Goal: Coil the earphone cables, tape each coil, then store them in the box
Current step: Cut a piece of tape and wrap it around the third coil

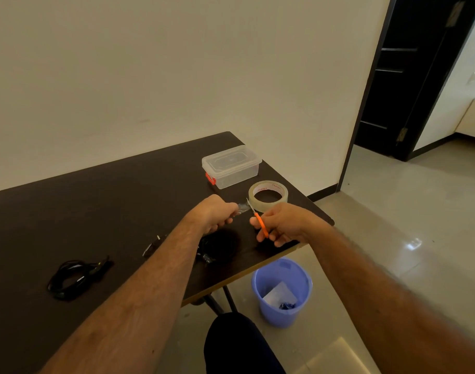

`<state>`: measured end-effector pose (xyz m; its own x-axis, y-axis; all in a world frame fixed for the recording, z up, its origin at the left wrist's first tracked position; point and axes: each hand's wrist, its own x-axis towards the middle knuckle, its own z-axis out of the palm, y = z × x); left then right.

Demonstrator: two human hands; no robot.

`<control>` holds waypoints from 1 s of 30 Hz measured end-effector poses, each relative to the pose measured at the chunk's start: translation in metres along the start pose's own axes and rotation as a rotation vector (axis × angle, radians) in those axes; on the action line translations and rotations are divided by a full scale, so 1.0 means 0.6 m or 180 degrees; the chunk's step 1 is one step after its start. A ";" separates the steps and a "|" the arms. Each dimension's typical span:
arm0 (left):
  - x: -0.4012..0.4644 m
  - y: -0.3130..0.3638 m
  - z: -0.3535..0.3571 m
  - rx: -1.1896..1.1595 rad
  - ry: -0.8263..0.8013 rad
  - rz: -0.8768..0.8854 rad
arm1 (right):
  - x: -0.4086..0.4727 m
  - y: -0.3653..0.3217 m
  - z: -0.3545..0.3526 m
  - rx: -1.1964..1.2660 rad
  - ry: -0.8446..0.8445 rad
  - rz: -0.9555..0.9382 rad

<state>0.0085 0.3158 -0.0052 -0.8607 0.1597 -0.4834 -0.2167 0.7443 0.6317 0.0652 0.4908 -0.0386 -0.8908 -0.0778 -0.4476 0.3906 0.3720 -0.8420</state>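
From the head camera, your left hand (217,211) pinches a strip of clear tape (242,207) above the dark table (109,201); your right hand (280,224) grips orange-handled scissors (259,221), blades at the strip; the tape roll (268,195) lies just behind, the lidded clear box (231,166) beyond it; one coiled earphone cable (217,245) lies under your hands, another (74,278) far left; a blue bin (282,291) stands on the floor.

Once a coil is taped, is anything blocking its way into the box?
Yes: the box has its lid on, with the orange latch down at its near end. The tape roll also lies between the box and the coil under the hands.
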 end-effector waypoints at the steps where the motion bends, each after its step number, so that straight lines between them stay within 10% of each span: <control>1: 0.008 -0.002 0.002 0.0186 0.0128 0.0108 | 0.000 -0.002 0.001 -0.0324 0.0193 -0.0075; 11: 0.026 -0.008 0.018 0.1440 0.1080 0.0394 | 0.006 -0.041 0.014 -0.2946 0.1231 -0.0010; 20: 0.022 -0.011 0.009 0.1816 0.1315 0.0332 | 0.016 -0.037 0.018 -0.3270 0.1239 0.0012; 30: 0.029 0.013 0.053 -0.1364 0.0622 0.0596 | 0.028 -0.058 0.017 -0.3287 0.1113 0.0396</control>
<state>0.0063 0.3453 -0.0280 -0.9641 0.1103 -0.2414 -0.1846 0.3750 0.9085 0.0391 0.4673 -0.0195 -0.9390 0.2198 -0.2644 0.2450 0.9673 -0.0662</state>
